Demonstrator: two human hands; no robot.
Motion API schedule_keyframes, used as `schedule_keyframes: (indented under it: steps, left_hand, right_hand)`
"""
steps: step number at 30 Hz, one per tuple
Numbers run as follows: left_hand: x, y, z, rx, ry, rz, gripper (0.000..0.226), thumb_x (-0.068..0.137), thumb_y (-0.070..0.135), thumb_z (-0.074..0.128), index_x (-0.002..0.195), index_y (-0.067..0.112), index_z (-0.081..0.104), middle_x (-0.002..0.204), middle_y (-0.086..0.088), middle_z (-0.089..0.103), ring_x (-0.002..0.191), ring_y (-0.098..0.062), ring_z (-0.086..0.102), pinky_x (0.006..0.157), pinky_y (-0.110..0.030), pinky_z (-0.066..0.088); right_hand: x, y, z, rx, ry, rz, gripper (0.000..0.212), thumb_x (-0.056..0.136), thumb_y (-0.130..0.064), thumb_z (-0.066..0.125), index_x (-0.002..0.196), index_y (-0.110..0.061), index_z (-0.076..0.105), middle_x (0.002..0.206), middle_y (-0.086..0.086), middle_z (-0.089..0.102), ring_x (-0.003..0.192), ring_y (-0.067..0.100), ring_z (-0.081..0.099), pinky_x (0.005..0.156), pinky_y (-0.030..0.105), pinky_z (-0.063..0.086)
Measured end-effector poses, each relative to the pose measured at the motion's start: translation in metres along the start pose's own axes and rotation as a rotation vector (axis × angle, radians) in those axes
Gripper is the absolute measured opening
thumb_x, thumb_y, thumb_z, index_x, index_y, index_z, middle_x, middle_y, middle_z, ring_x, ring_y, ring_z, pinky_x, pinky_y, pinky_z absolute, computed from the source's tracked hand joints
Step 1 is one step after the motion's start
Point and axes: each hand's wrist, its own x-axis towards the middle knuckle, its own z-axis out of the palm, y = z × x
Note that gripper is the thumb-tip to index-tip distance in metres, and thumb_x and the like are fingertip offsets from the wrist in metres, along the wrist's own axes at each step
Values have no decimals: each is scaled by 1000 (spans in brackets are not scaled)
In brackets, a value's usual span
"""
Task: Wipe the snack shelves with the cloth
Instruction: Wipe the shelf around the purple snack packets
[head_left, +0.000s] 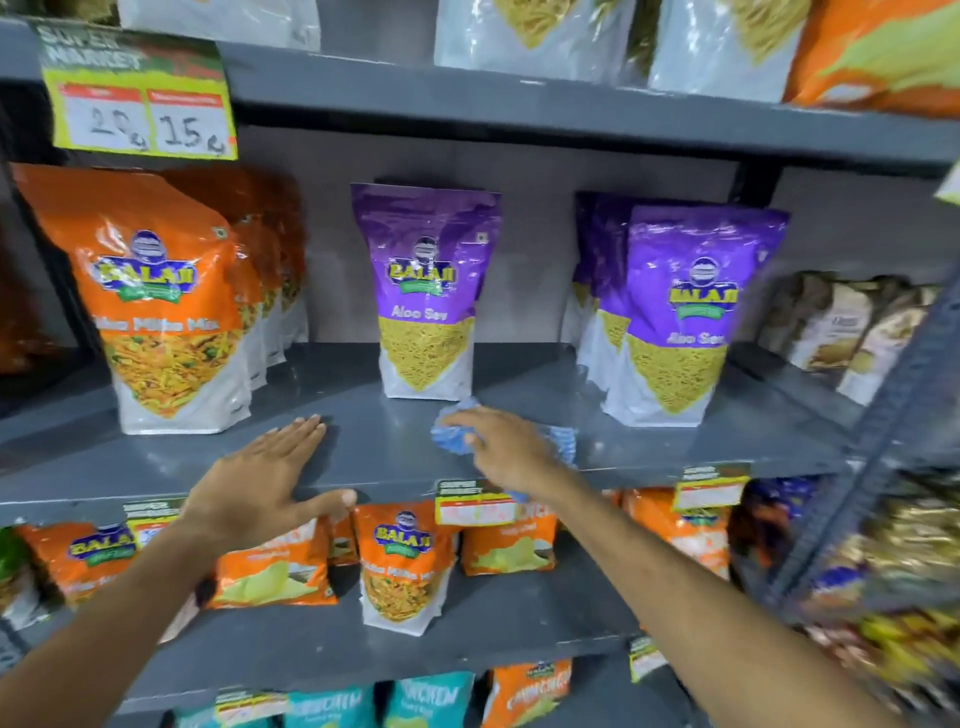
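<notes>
Here I see the right hand (501, 447) grasping the blue cloth (561, 441) on the grey shelf (384, 441); left hand (265, 478) released, flat at the shelf's edge, near the orange bag (166, 312).

Cloth (457, 431) blue, ribbed texture, near front edge of dark grey shelf (384, 441). Purple-and-white pouches (426, 291) centre and right, orange-and-white pouches (166, 306) at left end. Price tag (137, 98) yellow-green, red-bordered.
</notes>
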Motion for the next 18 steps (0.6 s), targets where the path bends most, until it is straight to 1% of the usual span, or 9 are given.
schedule_keyframes:
  steps: [1,3,5,7,9,11,13,16,18]
  left_hand:
    - [0,1,0,-4,-4,-3,131,66,107,10,168,25,10,175,8,9,161,-11,12,128,-30,9]
    - [-1,2,-3,-6,-4,-11,133,64,108,9,168,25,11,175,8,10,161,-12,13,130,-34,13]
    - [-1,5,-5,0,-15,-10,133,65,108,10,168,24,10,175,8,9,161,-13,13,130,-35,15]
    - [-1,6,-6,6,-28,-1,132,66,107,9,168,23,9,175,7,8,162,-14,12,131,-35,14]
    - [-1,4,-5,8,-24,17,133,67,107,9,168,21,9,176,5,9,162,-13,12,131,-33,10]
    - [-1,2,-4,11,-13,37,133,68,106,7,168,18,11,176,3,10,162,-13,11,129,-30,6]
    - [-1,3,-4,16,-3,39,131,70,104,7,168,18,10,176,2,9,162,-14,10,128,-30,5]
    - [-1,3,-5,20,-3,41,130,71,103,7,168,17,10,176,1,10,162,-15,12,129,-32,8]
    - [-1,2,-4,15,-2,46,130,71,104,9,168,16,11,176,0,11,162,-15,12,129,-33,9]
  right_hand:
    - [-7,-4,-3,30,-33,-27,46,95,-18,48,133,-42,60,145,-13,58,135,17,54,112,37,43]
    - [-15,-9,-15,211,-78,-44,46,96,-14,52,130,-44,63,139,-15,63,131,11,56,109,31,45]
    - [-17,-4,-28,304,22,8,46,95,-13,53,129,-41,64,134,-14,66,128,8,58,109,30,45]
    - [-13,10,-35,196,139,123,45,97,-20,51,136,-42,58,137,-11,65,129,15,59,109,37,46]
    - [-12,19,-31,13,99,215,43,101,-30,49,144,-38,51,146,-3,58,135,23,53,109,39,43]
    - [-14,14,-22,-109,38,241,46,101,-44,46,147,-37,46,153,0,50,140,24,46,111,40,40]
    - [-16,-4,-14,-102,53,204,46,101,-50,45,146,-40,46,154,-5,49,141,20,45,109,39,40]
    - [-16,-42,2,-66,71,94,39,102,-46,45,141,-43,51,149,-11,53,138,14,48,104,36,43]
    - [-18,-64,15,-70,84,38,37,102,-43,46,138,-44,54,147,-12,55,136,14,49,102,36,44]
